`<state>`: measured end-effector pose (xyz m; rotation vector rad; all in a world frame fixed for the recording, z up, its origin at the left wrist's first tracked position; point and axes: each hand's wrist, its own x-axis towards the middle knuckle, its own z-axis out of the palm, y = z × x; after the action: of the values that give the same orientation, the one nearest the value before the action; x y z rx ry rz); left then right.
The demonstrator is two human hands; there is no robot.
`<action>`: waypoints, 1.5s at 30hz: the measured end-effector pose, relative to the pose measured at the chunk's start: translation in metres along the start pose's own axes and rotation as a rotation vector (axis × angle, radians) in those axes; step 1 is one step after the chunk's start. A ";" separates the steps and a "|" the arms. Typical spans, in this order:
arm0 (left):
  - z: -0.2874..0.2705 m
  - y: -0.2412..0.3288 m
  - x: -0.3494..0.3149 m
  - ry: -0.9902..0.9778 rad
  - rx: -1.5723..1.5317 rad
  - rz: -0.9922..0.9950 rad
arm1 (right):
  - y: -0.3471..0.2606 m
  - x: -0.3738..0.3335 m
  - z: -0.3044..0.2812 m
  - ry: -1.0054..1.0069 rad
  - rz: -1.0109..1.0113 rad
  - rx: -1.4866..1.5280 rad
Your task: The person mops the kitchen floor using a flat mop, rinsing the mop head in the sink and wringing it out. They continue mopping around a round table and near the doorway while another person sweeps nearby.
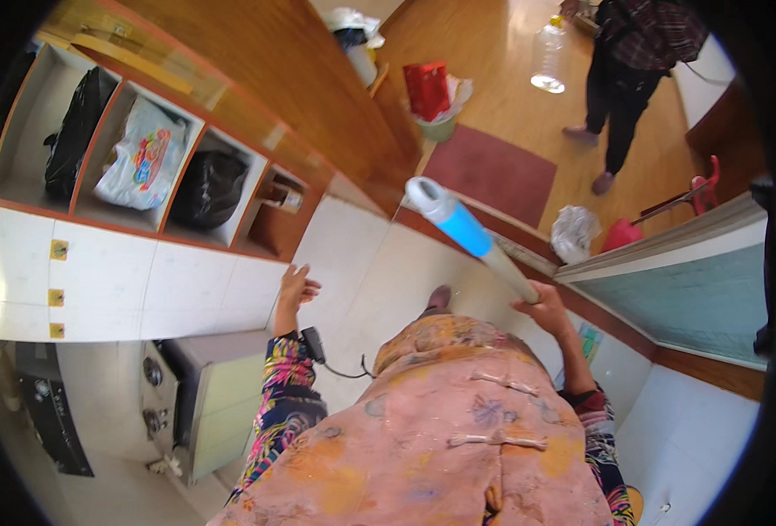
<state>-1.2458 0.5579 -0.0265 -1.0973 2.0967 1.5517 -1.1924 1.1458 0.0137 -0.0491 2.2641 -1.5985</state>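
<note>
- Two bare hands show from the lower edge, each at the end of a patterned sleeve, above a pink and orange floral garment with cloth knot buttons.
- The right hand (pixel 541 307) is wrapped shut around the lower end of a long handle (pixel 467 232), which is blue in its middle and white at its top end; the handle tilts up and to the left, with its upper end over the edge where the white tiled floor (pixel 379 263) meets the wooden floor (pixel 493 70).
- The left hand (pixel 294 289) holds nothing, its fingers loosely spread over the white tiles, near the lower corner of the wooden shelf unit (pixel 230 114).
- A small black device (pixel 313 344) with a cord sits at the left wrist.
- One foot (pixel 439 298) shows on the tiles just below the handle.
- The shelf compartments hold a black bag (pixel 72 131), a white printed bag (pixel 142 158) and another black bag (pixel 208 184).
- A dark red mat (pixel 493 171) lies on the wooden floor, with a red basket (pixel 427 88) and a clear plastic bottle (pixel 550 57) further off.
- Another person (pixel 633 53) in dark trousers and a checked top stands near the top right.
- A grey cabinet with knobs (pixel 204 394) stands at the lower left.
</note>
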 end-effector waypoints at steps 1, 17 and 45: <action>0.003 -0.002 -0.004 0.007 0.008 -0.027 | -0.006 -0.003 0.000 0.008 -0.002 -0.035; -0.002 -0.019 -0.020 0.028 0.031 -0.080 | 0.013 0.025 0.001 0.101 0.154 0.089; 0.179 0.208 -0.227 -0.898 0.139 1.177 | 0.073 -0.033 0.053 0.187 -0.094 -0.077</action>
<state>-1.2819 0.8353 0.1944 0.9830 2.0561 1.7039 -1.1323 1.1321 -0.0593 -0.0266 2.4995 -1.6232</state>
